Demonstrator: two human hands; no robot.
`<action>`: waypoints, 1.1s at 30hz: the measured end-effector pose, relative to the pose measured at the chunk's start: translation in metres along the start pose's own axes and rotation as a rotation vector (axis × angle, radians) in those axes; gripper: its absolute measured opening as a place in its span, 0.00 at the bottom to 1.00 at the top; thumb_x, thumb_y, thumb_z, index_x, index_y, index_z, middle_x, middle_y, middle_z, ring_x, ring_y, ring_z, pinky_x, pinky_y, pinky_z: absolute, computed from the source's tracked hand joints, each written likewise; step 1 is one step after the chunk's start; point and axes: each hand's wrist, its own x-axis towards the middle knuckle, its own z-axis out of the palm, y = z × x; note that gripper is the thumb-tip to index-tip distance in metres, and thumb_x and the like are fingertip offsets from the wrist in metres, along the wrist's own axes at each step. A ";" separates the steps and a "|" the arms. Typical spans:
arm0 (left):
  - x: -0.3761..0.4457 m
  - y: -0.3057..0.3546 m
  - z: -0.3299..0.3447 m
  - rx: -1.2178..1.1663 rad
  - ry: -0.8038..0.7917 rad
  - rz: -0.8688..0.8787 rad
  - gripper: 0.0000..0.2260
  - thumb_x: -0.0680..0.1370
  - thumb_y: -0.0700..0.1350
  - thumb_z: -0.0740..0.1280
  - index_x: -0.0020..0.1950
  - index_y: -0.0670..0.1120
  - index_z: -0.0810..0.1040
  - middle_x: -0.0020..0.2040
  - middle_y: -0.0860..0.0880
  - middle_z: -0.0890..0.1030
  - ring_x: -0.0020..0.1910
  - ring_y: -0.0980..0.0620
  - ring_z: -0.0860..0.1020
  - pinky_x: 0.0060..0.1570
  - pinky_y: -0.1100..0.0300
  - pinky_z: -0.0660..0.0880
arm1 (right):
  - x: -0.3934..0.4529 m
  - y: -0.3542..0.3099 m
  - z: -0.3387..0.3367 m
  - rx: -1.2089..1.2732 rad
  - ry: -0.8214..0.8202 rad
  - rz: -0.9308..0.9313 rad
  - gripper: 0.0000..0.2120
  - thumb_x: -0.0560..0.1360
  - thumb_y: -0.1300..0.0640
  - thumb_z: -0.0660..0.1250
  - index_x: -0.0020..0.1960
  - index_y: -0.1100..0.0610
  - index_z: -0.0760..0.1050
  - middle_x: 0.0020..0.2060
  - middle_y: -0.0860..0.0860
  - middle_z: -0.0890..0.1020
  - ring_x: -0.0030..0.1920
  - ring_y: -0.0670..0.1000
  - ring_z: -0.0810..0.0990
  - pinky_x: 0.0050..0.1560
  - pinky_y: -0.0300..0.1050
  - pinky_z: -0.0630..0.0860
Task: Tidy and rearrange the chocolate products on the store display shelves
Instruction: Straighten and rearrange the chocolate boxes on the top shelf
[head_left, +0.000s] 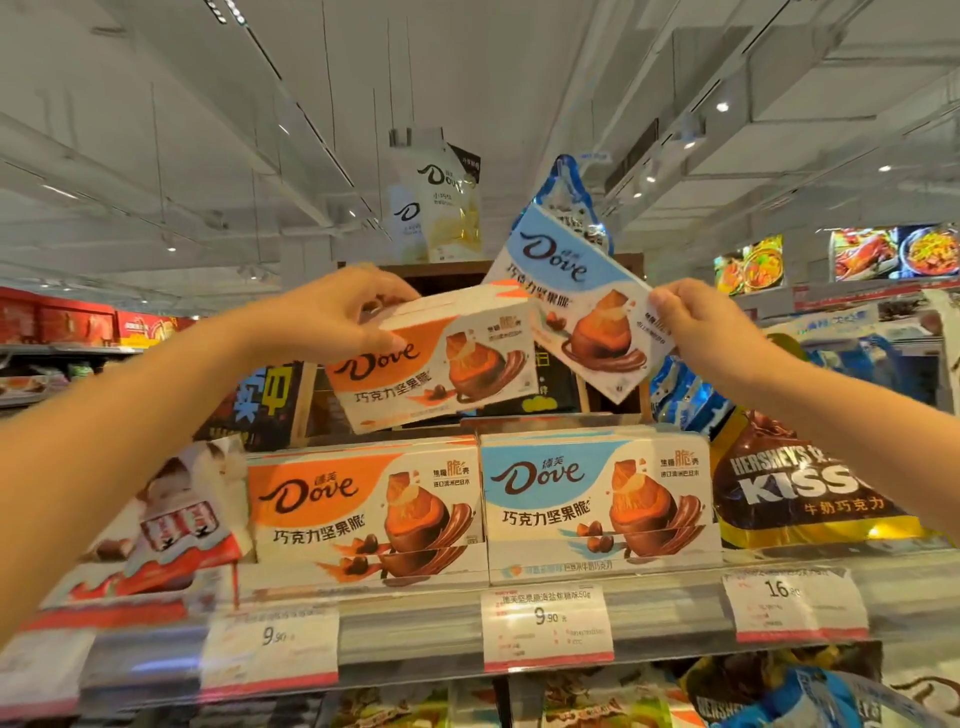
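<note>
Far left shelf: a white-and-red Kinder carton (171, 525) stands tilted at the lower left of the frame, its front showing chocolate bars.
Left hand: the left hand (332, 312) reaches in from the left edge and grips the top corner of an orange Dove box (431, 364), fingers curled over the top, thumb on the front face; the box is held tilted in the air at centre frame, above the shelf stock.
Orange display tray: directly below it, an orange Dove tray (363, 509) sits on the shelf (415, 618) at lower centre, filled with matching orange boxes standing face-out.
Blue display tray: touching its right side, a blue Dove tray (597, 504) holds blue boxes of the same shape, also face-out.
Price tags: white price tags (548, 626) hang along the shelf's front rail; two read 9.90.
Right hand: the right hand (696, 327) comes in from the right edge and pinches the right edge of a blue Dove box (576, 301), held up at a steep slant in the upper centre, its lower corner just beside the orange box.
Top of unit: white Dove pouches (436, 202) stand above, against the ceiling.
Right shelf: a brown Hershey's Kisses bag (800, 478) rests beside the blue tray, with blue bags (685, 395) behind it.
</note>
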 end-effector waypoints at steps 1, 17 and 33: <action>-0.003 -0.005 0.000 0.022 0.012 -0.002 0.19 0.75 0.42 0.68 0.66 0.50 0.70 0.59 0.51 0.72 0.58 0.50 0.73 0.52 0.54 0.76 | -0.003 0.000 0.004 -0.016 -0.009 0.001 0.13 0.82 0.54 0.51 0.48 0.61 0.69 0.35 0.51 0.75 0.37 0.49 0.73 0.37 0.43 0.70; -0.019 -0.035 0.000 -0.049 -0.164 -0.141 0.15 0.76 0.40 0.67 0.61 0.51 0.72 0.54 0.51 0.78 0.52 0.50 0.79 0.50 0.51 0.79 | -0.010 0.016 0.011 -0.064 -0.368 0.222 0.11 0.82 0.53 0.51 0.59 0.55 0.68 0.49 0.53 0.77 0.55 0.55 0.75 0.51 0.49 0.74; -0.021 -0.059 0.000 -0.074 -0.255 -0.161 0.16 0.75 0.37 0.67 0.61 0.49 0.74 0.53 0.48 0.81 0.49 0.50 0.82 0.40 0.60 0.79 | -0.002 0.007 0.000 -0.240 -0.529 0.245 0.13 0.82 0.54 0.51 0.63 0.54 0.68 0.56 0.54 0.76 0.58 0.57 0.75 0.54 0.54 0.77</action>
